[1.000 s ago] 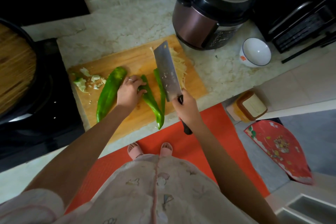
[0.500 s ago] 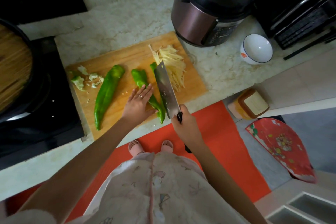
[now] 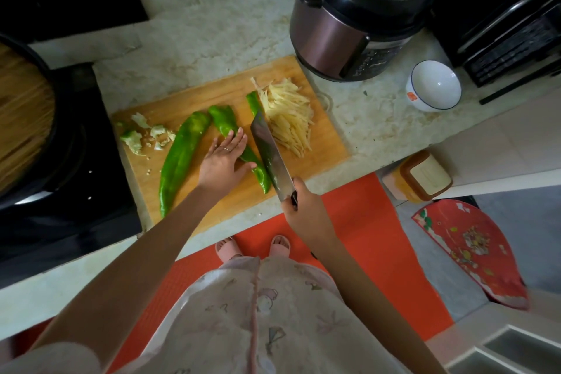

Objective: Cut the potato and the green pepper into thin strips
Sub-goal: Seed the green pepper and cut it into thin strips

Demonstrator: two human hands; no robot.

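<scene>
Potato strips point(image 3: 290, 117): pale, thin, heaped near the far right corner of the cutting board point(image 3: 182, 100). Whole green pepper point(image 3: 182, 158): long, glossy, lying lengthwise left of centre. Split pepper pieces point(image 3: 224, 123) lie between it and the potato.

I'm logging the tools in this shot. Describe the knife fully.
The knife is a cleaver: a broad, rectangular blade of shiny grey metal and a dark handle, almost wholly hidden in the right hand that grips it. It stands edge down over the board, its length running away from the person. Its edge meets the right side of the pepper half that the left hand presses flat. The potato strips lie just right of the blade; whether they touch it cannot be told.
</scene>
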